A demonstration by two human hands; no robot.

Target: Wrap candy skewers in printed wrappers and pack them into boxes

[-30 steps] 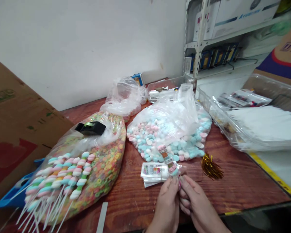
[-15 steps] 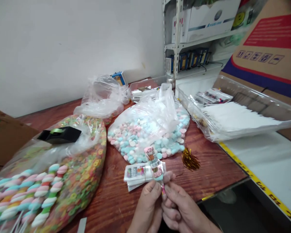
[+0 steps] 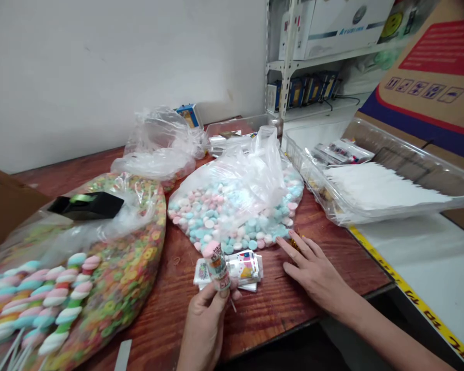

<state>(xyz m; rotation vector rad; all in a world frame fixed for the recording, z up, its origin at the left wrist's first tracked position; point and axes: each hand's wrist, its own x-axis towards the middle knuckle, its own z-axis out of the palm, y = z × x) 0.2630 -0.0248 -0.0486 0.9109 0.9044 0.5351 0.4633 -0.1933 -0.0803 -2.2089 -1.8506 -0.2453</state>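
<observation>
My left hand (image 3: 206, 322) is closed on a wrapped marshmallow lollipop (image 3: 218, 267), upright in a printed clear bag, its thin white stick showing below. Behind it lies a stack of printed clear bags (image 3: 247, 265). My right hand (image 3: 313, 273) reaches out over the table with fingers spread, over a bundle of gold twist ties (image 3: 295, 241) that it mostly covers. Just beyond those fingertips is a big clear bag of pink, blue and white candies (image 3: 212, 216).
At left, twisted marshmallow sticks (image 3: 54, 296) and a black tape dispenser (image 3: 87, 205) lie on a bag of ring-shaped candies (image 3: 139, 268). A clear plastic tray (image 3: 344, 219) with white sticks stands at right. Behind are a shelf (image 3: 290, 67) and a cardboard box (image 3: 433, 98).
My right hand has let go of the lollipop's lower end and moved right, onto the gold twist ties. My left hand has shifted left with the lollipop.
</observation>
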